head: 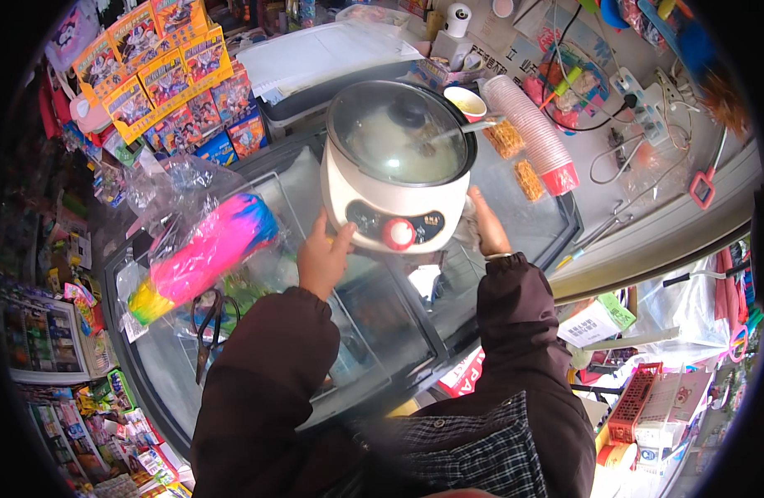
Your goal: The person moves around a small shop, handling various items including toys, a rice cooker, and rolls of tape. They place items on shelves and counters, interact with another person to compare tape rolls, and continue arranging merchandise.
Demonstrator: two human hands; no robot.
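Observation:
A white electric cooking pot (394, 205) with a red knob stands on a glass-topped freezer (382, 324). Its glass lid (382, 134) is fogged and has a black handle; a metal spoon or ladle handle (481, 123) sticks out from under the rim. My left hand (323, 258) grips the pot's lower left, thumb on the front panel. My right hand (489, 227) lies along the pot's right side, holding a greyish cloth (466, 230) against it. Black-handled scissors (209, 333) and a rainbow duster in plastic wrap (208, 249) lie left of my left hand.
Right of the pot are a paper cup (465, 103), dry noodle blocks (505, 138) and a stack of nested cups (531, 137). Boxed toys (164, 75) rise at the back left. A power strip (646, 106) with cables lies at the right, near a white camera (458, 18).

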